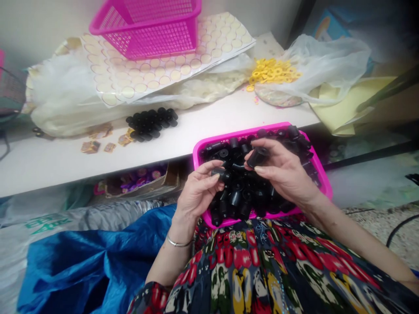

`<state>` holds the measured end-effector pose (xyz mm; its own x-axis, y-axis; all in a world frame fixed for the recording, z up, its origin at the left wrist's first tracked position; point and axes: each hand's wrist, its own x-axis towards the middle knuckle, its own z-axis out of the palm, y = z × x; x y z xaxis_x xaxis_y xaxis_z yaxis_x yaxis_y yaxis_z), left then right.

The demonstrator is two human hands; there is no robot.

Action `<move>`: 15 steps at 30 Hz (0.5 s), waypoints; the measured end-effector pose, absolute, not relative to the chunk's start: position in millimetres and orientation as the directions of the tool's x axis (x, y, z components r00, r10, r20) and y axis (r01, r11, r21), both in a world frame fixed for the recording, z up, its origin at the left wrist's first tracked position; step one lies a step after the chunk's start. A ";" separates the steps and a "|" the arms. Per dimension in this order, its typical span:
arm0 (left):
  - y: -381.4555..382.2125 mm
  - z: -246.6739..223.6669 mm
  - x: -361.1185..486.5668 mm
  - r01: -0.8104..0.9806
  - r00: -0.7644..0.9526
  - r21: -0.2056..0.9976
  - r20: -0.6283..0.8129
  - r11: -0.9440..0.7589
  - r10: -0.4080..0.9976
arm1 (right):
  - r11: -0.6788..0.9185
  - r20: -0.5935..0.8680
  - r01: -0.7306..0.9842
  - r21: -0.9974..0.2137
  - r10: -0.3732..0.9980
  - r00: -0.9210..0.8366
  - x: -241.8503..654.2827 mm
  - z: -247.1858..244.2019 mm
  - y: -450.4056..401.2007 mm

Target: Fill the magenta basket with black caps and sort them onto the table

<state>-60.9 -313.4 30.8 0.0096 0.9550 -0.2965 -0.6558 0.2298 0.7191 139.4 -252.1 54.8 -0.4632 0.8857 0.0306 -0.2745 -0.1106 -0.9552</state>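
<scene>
A pink plastic basket [324, 179] full of black plastic cylinders [236, 196] sits at my lap, against the table's front edge. Over its left part, my left hand [203, 185] pinches a small black cylinder [220, 174] between thumb and fingers. My right hand [281, 168] is closed round another black cylinder [258, 157], held tilted above the heap. The two held pieces are apart. On the table to the left, several black cylinders [150, 122] lie grouped in rows.
Small brown-gold packets [90, 147] lie on the white table [59, 168]. Behind are a sheet of round labels [157, 78], an upright pink basket [160, 39], yellow rings [275, 70] and a clear plastic bag [324, 65]. A blue sack [81, 261] is at my left.
</scene>
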 end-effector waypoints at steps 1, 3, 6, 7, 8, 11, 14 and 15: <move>-312.7 30.8 -61.0 -0.677 0.025 0.695 -0.307 0.242 0.951 | -0.085 0.054 -0.270 -0.959 0.882 -0.469 138.5 52.6 -253.5; -311.5 29.7 -60.9 -0.702 0.050 0.664 -0.316 0.258 0.948 | -0.056 0.087 -0.277 -0.959 0.874 -0.477 136.3 48.3 -256.7; -310.5 28.2 -59.3 -0.718 0.060 0.645 -0.317 0.262 0.946 | -0.057 0.111 -0.315 -0.947 0.865 -0.490 132.4 44.4 -261.1; -310.3 28.3 -58.3 -0.719 0.061 0.642 -0.322 0.265 0.945 | -0.060 0.116 -0.327 -0.943 0.863 -0.492 131.1 43.7 -262.3; -310.1 28.8 -57.1 -0.717 0.063 0.642 -0.328 0.271 0.943 | -0.060 0.121 -0.336 -0.940 0.861 -0.493 129.7 43.2 -263.2; -309.7 31.9 -53.2 -0.702 0.068 0.651 -0.343 0.289 0.937 | -0.050 0.132 -0.340 -0.939 0.861 -0.491 126.2 41.6 -264.5; -309.8 34.9 -49.6 -0.691 0.056 0.666 -0.335 0.279 0.940 | -0.057 0.126 -0.337 -0.940 0.858 -0.497 124.1 39.7 -264.1; -309.8 35.5 -48.7 -0.688 0.051 0.672 -0.329 0.272 0.943 | -0.064 0.123 -0.341 -0.938 0.857 -0.500 123.6 39.3 -263.8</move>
<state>-48.7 -309.8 35.5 0.0513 0.9428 -0.3294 -0.6885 0.2723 0.6722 123.6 -263.8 39.3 -0.4997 0.8574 0.1230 -0.3409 -0.0641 -0.9379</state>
